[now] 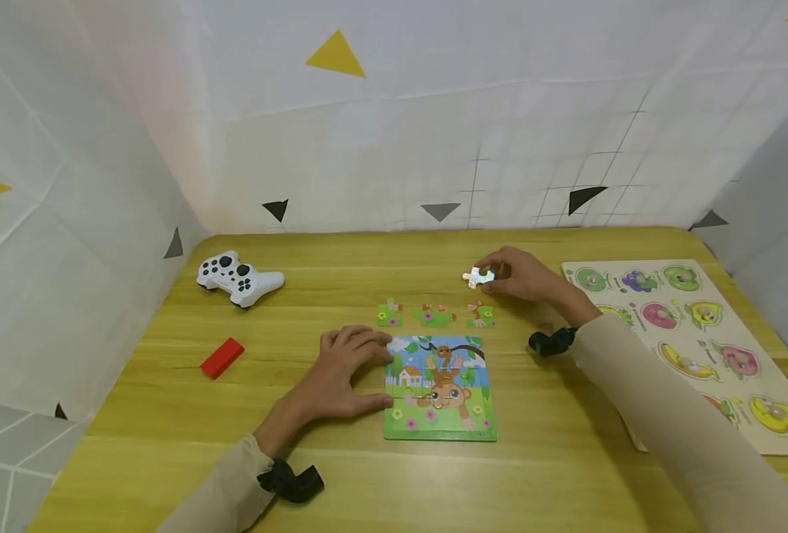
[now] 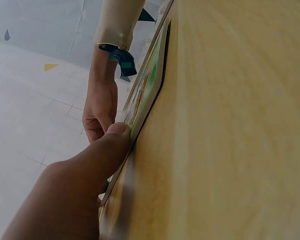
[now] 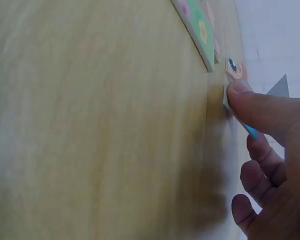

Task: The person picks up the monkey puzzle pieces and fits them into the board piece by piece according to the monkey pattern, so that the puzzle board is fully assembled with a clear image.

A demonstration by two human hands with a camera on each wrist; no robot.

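Observation:
A jigsaw puzzle [image 1: 434, 433] with a monkey, a house and flowers lies flat in the middle of the table. My left hand [image 1: 341, 374] rests at its left side, thumb and fingertips touching the edge; the left wrist view shows the thumb [image 2: 102, 152] against the board's rim. Farther back and to the right, my right hand [image 1: 517, 274] pinches a small puzzle piece [image 1: 475, 277] between thumb and fingers. The right wrist view shows a bluish part of that piece [image 3: 251, 131], partly hidden by the thumb. Several loose puzzle pieces [image 1: 481, 314] lie in a row just behind the puzzle.
At the back left is a white game controller [image 1: 237, 279], with a red block [image 1: 222, 358] nearer on the same side. A pale wooden fruit puzzle board [image 1: 720, 329] lies at the right, partly under the right sleeve [image 1: 674, 414]. Patterned cloth [image 1: 394, 148] stands behind the table.

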